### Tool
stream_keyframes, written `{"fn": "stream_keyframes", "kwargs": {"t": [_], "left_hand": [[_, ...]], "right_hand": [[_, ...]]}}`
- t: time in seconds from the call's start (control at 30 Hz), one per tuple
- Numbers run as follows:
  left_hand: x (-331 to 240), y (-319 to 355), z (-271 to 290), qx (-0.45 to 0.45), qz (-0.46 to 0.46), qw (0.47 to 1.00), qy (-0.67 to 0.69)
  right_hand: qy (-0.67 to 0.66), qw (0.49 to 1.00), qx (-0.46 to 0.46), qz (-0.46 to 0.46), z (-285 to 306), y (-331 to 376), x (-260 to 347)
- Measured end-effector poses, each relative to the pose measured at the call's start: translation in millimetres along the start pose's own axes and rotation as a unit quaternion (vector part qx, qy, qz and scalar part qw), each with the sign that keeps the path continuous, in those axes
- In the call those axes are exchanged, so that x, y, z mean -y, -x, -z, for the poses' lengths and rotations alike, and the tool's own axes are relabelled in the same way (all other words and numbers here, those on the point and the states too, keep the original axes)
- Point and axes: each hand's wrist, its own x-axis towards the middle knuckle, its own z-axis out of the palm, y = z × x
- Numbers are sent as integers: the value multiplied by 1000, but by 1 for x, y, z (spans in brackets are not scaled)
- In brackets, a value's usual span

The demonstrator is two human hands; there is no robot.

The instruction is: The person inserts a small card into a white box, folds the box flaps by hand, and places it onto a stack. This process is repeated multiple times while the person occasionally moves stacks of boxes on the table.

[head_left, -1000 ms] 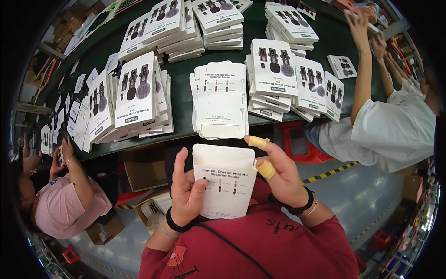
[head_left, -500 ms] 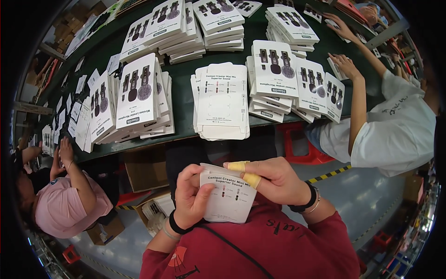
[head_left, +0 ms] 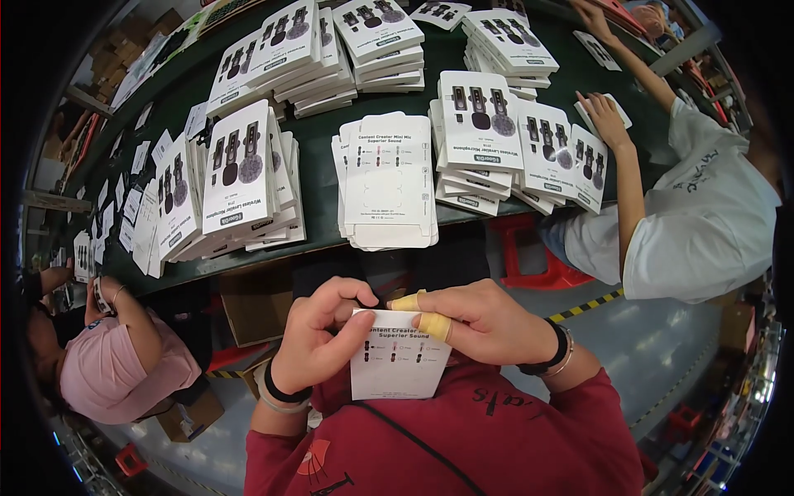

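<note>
Your left grip [head_left: 321, 335] and right grip [head_left: 495, 326] pinch the white rectangular cardboard box [head_left: 401, 376] at its top flap [head_left: 387, 318], nearer you than the dark-green worktop [head_left: 321, 165]; closing seems the step, calling for even pressure.

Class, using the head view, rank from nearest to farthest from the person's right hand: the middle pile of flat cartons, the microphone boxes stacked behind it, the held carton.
1. Held carton: touching the right hand, at its left.
2. Pile of flat cartons: ahead, leftward, at the table's near edge.
3. Stacked microphone boxes: beyond that pile.
</note>
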Motion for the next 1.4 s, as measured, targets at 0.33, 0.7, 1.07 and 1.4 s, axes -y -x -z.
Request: {"fn": "stream_keyframes", "kwargs": {"t": [0.33,0.7,1.07,1.4], "left_hand": [[22,-9,-16,-70,-93,993,-22],[36,-4,-32,-154,-177,969,73],[17,-34,-34,-212,-164,950,162],[59,-85,-14,-292,-116,923,-224]], "right_hand": [[-135,989,14,-59,-1,-2,-7],[151,983,-22,101,-19,5,-5],[1,990,102,-98,42,20,22],[47,929,-315,187,19,54,-31]]}}
